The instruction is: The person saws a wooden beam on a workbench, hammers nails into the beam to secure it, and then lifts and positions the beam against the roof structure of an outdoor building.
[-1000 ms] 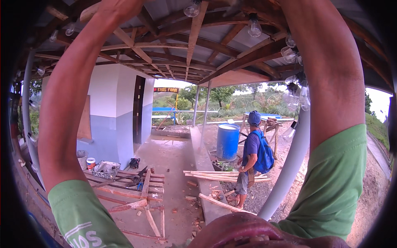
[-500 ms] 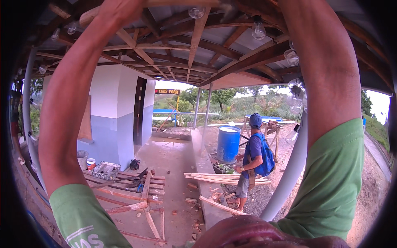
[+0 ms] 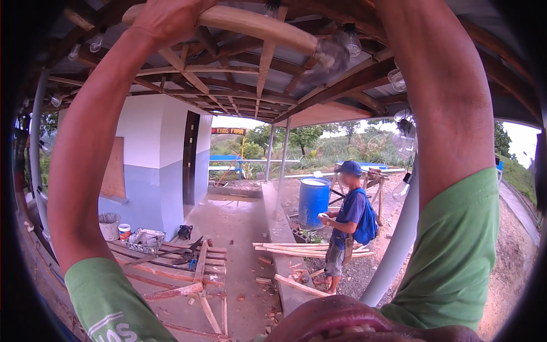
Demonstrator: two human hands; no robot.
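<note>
Raised at the upper left, my left hand [image 3: 175, 18] is wrapped round the wooden handle of a hammer [image 3: 259, 27]. The handle slants across the top of the view, and its dark head [image 3: 332, 54] is smeared by motion. Just behind that head hangs a clear light bulb [image 3: 352, 43]. Only the forearm of my right arm [image 3: 439, 68] shows, reaching up past the top edge, so its hand is out of sight. Overhead run wooden roof beams [image 3: 342, 85] beneath metal sheets.
A wooden trestle platform [image 3: 200, 259] holds a tray [image 3: 146, 240] and tools at lower left. Beyond the low concrete ledge [image 3: 285, 259], a person with a blue backpack [image 3: 366, 219] stands near a blue barrel [image 3: 314, 202]. A grey post [image 3: 393, 251] rises at right; bulbs hang around it.
My left hand and the hammer have come lower into view, showing the handle and head. The person outside has turned and brought both hands together around a small pale thing.
</note>
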